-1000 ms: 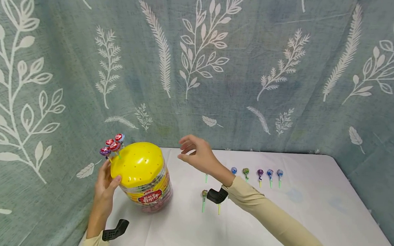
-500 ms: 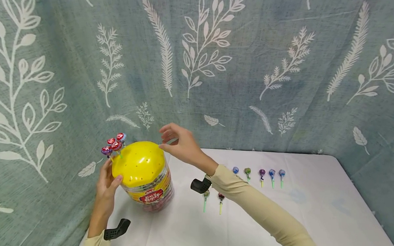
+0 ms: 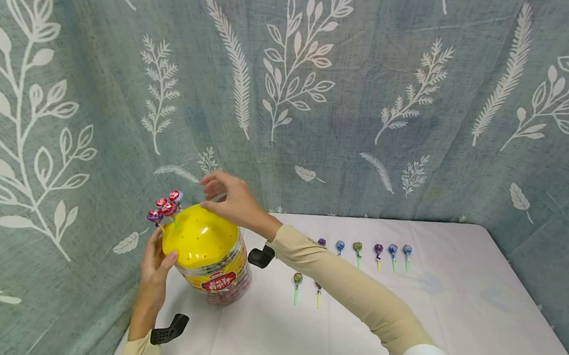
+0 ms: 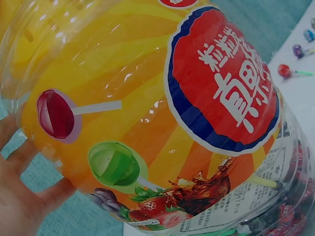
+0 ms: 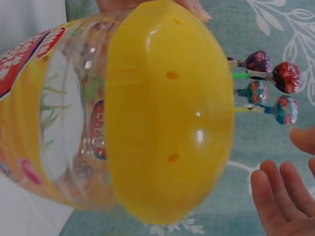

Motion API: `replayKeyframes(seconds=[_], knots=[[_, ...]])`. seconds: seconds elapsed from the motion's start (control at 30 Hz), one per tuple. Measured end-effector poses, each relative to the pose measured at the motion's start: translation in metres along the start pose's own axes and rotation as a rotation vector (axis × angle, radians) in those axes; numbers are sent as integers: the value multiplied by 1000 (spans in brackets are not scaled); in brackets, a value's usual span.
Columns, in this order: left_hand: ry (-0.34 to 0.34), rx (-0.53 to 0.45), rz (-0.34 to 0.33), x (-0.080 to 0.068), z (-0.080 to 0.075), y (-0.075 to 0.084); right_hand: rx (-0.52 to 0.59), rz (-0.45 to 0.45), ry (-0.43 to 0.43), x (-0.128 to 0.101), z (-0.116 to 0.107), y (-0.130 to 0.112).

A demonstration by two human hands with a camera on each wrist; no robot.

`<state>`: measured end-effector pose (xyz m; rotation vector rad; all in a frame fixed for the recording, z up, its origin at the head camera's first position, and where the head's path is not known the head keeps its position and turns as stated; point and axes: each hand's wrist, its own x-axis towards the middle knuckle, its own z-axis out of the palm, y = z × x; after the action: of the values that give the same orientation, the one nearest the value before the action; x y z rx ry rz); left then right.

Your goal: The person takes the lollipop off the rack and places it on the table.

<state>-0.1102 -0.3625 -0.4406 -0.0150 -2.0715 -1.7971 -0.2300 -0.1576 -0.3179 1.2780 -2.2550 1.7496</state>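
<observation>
A clear plastic candy jar (image 3: pixel 219 281) with a yellow label and a domed yellow lid (image 3: pixel 204 235) stands tilted at the left of the table. Small holes dot the lid. Several wrapped lollipops (image 3: pixel 168 208) stick up from its far left side. My left hand (image 3: pixel 153 271) grips the jar at the lid's left edge, thumb on the front and fingers behind, partly hidden. Over the lid's back right hovers my right hand (image 3: pixel 231 197), fingers loosely bent. The right wrist view shows nothing between the fingers (image 5: pixel 268 191) and thumb, with the standing lollipops (image 5: pixel 285 78) close by.
A row of wrapped lollipops (image 3: pixel 378 250) lies on the white-covered table (image 3: pixel 458 297) to the right, and two more (image 3: pixel 297 281) lie nearer the front. My right forearm (image 3: pixel 335 270) passes over part of them. A leaf-patterned curtain (image 3: pixel 310 119) hangs behind the table.
My right hand has moved left from beside the jar to above its lid. My left hand keeps its grip and the jar stays in place.
</observation>
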Motion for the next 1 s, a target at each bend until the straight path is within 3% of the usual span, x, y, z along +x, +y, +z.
replayKeyframes(seconds=[0.27, 0.57, 0.7, 1.0], knots=[[-18, -30, -14, -1, -1, 7, -65, -39, -55, 17, 30, -3], [-20, 0, -17, -1, -2, 8, -137, -114, -14, 22, 56, -1], [-22, -42, 3, -2, -2, 6, -118, -110, -9, 22, 59, 0], [-35, 11, -8, 2, -4, 7, -59, -139, 97, 24, 47, -7]])
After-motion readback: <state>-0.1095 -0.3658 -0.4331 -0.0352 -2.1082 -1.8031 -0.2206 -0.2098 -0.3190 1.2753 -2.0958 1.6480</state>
